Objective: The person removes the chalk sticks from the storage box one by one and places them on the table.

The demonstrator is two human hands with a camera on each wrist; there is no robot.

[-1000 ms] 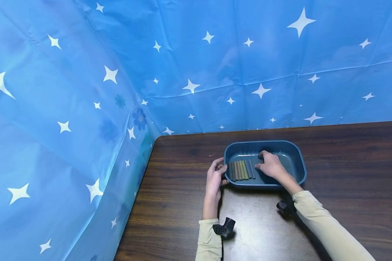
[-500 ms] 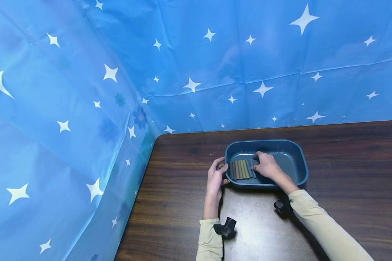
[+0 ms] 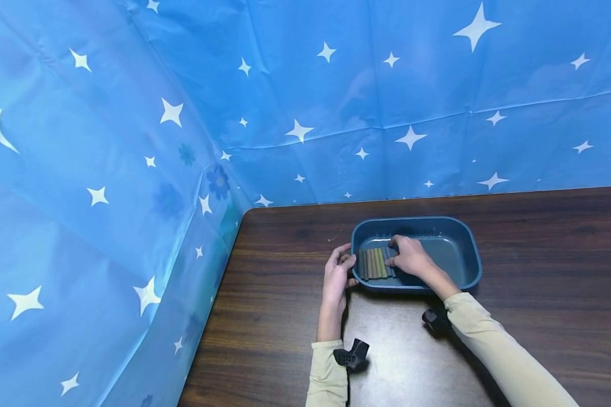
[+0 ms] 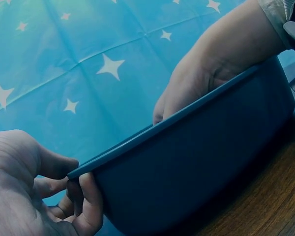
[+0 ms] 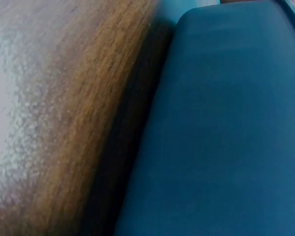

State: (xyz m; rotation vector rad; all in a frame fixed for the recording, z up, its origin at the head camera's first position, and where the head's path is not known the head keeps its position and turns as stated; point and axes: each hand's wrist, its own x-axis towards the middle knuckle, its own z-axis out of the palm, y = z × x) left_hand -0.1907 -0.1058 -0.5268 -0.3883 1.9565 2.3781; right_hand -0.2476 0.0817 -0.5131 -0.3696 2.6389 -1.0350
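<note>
A dark blue rectangular bin (image 3: 427, 218) with rounded corners stands on the table. In its left part several thin sticks (image 3: 374, 264) lie side by side, brownish, yellow-green and grey-blue; their exact kind is too small to tell. My left hand (image 3: 334, 280) grips the bin's left rim; in the left wrist view the thumb lies at the rim (image 4: 120, 147) with fingers curled beneath it. Inside the bin, my right hand (image 3: 411, 259) touches the rightmost grey-blue sticks with thumb and forefinger. The right wrist view shows the bin's outer wall (image 5: 226, 123), not that hand's fingers.
The brown wooden table (image 3: 265, 282) extends around the bin. Behind it and on the left hang blue sheets (image 3: 336, 102) with white stars. A black wrist camera (image 3: 353, 355) sits on the left sleeve, another (image 3: 434, 321) on the right.
My right hand has moved left inside the bin and come against the sticks. The right-hand sticks now lie closer together. My left hand has kept its place on the rim.
</note>
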